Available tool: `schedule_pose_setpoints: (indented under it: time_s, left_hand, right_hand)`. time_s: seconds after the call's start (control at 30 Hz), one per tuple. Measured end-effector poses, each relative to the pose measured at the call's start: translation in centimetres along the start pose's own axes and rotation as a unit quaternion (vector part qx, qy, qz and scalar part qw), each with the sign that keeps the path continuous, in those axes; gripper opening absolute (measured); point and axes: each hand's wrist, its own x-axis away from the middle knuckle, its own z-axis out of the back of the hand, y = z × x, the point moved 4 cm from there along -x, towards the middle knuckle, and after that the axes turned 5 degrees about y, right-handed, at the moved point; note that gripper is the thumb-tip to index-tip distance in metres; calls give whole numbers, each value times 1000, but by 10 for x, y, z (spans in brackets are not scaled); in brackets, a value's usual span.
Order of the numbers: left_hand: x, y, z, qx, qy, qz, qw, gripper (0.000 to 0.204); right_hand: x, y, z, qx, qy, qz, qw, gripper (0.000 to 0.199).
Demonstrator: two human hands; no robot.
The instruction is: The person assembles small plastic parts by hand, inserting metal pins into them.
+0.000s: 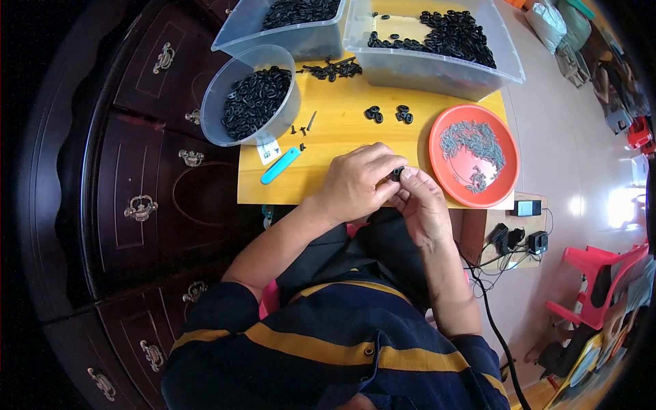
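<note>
Black small plastic link piece sits pinched between both hands over the near edge of the yellow wooden table. Left hand grip clenched on it from the left, fingers curled; right hand grip grasping it at the fingertips from the right. Piece mostly hidden by fingers. Orange round plate of grey pins just right; blue pen-like tool left; two loose black links beyond.

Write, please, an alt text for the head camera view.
Both hands, left hand and right hand, pinch a small black part over a yellow table. Nearby are an orange plate of grey pins, a round tub of black rings and a blue tool.
</note>
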Motion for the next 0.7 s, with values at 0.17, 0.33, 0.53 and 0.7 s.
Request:
schedule_pose_setpoints:
  time_s: [0.17, 0.33, 0.53, 0.7]
  left_hand:
    - [-1, 0, 2, 28, 6, 5, 1000, 31]
    - [-1, -1, 1, 38, 12, 0, 999, 30]
    - [1, -4, -3, 38, 27, -8, 999, 23]
    - [-1, -4, -4, 36, 28, -17, 999, 21]
  right_hand:
    - [2, -2, 0, -22, 9, -13, 1000, 18]
    - [1, -2, 0, -9, 19, -9, 1000, 18]
    - [0, 0, 2, 11, 32, 22, 999, 18]
    - [0, 1, 4, 23, 47, 44, 998, 17]
